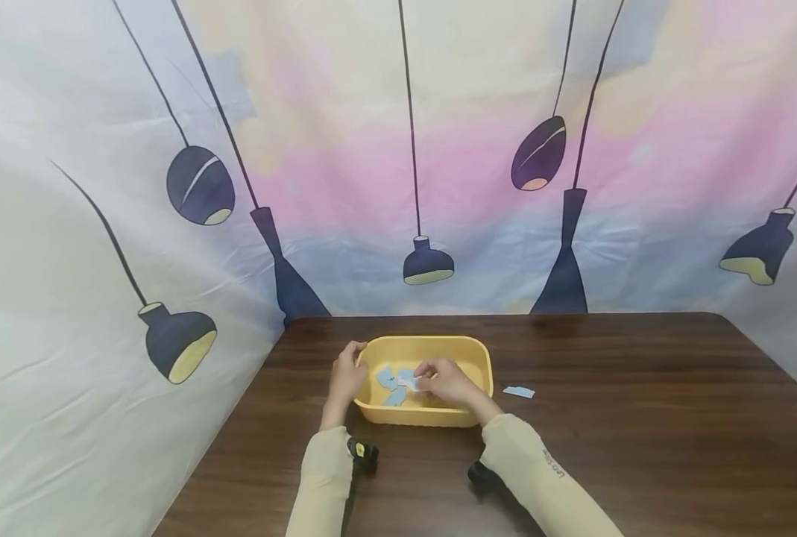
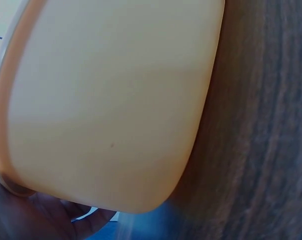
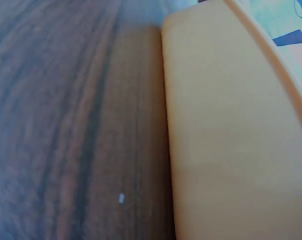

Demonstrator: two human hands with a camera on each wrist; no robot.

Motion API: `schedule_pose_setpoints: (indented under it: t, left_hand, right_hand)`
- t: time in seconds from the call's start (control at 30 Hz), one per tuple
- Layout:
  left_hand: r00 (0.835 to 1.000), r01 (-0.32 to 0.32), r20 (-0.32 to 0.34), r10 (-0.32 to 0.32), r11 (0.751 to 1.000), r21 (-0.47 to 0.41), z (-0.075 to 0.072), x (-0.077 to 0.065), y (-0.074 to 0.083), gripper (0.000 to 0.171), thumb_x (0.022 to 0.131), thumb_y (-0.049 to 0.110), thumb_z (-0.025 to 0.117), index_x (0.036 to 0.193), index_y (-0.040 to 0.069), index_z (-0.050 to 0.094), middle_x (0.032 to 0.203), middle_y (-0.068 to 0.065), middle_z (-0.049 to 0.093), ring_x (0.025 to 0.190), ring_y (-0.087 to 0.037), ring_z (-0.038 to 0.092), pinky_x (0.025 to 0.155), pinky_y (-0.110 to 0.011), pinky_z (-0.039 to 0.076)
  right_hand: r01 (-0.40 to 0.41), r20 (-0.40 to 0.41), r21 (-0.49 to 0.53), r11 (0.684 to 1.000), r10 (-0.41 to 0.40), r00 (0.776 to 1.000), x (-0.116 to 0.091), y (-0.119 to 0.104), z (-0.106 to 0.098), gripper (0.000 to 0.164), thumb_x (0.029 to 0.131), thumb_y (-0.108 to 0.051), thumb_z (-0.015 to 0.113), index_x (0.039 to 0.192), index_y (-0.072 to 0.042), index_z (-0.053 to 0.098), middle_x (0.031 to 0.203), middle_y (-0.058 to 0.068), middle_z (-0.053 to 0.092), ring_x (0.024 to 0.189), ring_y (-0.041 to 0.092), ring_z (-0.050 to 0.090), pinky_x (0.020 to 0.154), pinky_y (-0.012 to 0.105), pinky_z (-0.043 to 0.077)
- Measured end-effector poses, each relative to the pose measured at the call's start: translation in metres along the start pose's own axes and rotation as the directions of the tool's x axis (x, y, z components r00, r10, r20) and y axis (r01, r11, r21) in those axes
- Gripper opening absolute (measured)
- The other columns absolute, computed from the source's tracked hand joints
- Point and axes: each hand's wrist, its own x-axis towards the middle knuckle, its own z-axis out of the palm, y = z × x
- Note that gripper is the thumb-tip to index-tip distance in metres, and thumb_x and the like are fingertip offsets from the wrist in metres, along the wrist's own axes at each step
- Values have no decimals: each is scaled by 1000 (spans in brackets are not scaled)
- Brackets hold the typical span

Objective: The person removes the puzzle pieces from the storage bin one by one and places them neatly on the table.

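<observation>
A yellow plastic basin (image 1: 418, 418) stands on the table, with several torn light-blue paper pieces (image 1: 386, 377) lying on its floor. At the basin's left end, my left hand (image 1: 347, 378) grips the rim; in the left wrist view its fingers (image 2: 93, 223) curl at the corner under the rim. My right hand (image 1: 449, 382) reaches in over the front wall and pinches a whitish-blue paper piece (image 1: 408, 382) low in the basin. The right wrist view shows the basin's outer wall (image 3: 235, 125) but not the right hand.
Just right of the basin, one blue-and-white paper piece (image 1: 519, 391) lies on the dark wooden table (image 1: 640, 432). A tiny white scrap (image 3: 121, 198) rests near the basin's wall. Behind the table hangs a cloth (image 1: 358, 149) printed with lamps.
</observation>
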Motion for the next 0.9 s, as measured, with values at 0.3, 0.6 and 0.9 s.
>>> schedule_pose_setpoints:
  t: [0.3,0.6,0.9]
  left_hand:
    - [999,-39,-2,40,996,76,3,-2,1,40,90,4,52,129,7,60,77,-14,61,54,-16,44,52,-26,37]
    - [999,-45,8,45,993,108,2,1,4,40,91,5,52,131,8,59,79,-16,65,51,-15,43,50,-26,36]
    - [994,-96,-49,102,989,111,-1,-2,3,38,88,3,51,125,4,61,76,-19,65,48,-15,40,49,-25,34]
  right_hand:
    - [-31,-26,316,948,42,999,-12,-7,-18,33,93,-8,61,118,12,56,99,14,67,79,16,71,80,38,59]
    - [-44,-164,291,956,95,982,-33,-10,-67,33,93,-16,62,119,5,59,111,13,67,90,16,65,86,36,56]
    - [-113,-168,282,953,165,972,-50,7,-117,42,95,-25,60,126,3,53,99,-3,61,84,8,63,76,22,55]
